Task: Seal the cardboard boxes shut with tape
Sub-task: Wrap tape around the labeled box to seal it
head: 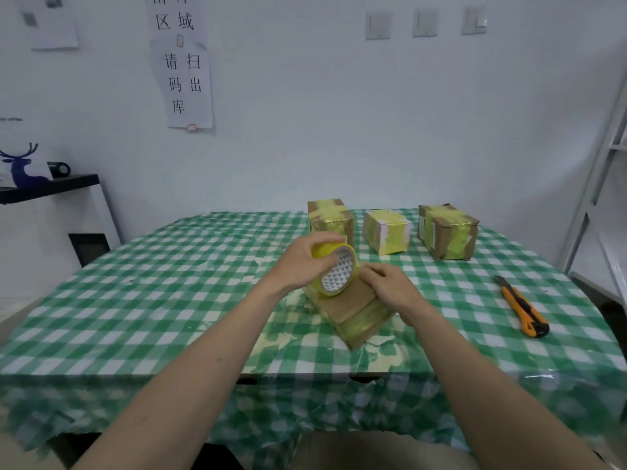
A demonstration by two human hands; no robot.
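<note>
A flat cardboard box (353, 313) with yellow tape on its near edge lies in the middle of the green checked table (152, 300). My left hand (302, 262) grips a roll of yellow tape (337, 271) held tilted over the box's far end. My right hand (390, 290) rests on the box top, fingertips pressed down right beside the roll. Three more cardboard boxes wrapped in yellow tape stand at the back: one (330, 218) behind the roll, one (386, 230) in the middle, one (448, 230) to the right.
An orange and black utility knife (522, 307) lies on the table to the right of the box. A white metal shelf frame (600, 184) stands at the far right. A white cabinet (51, 225) stands at the left against the wall.
</note>
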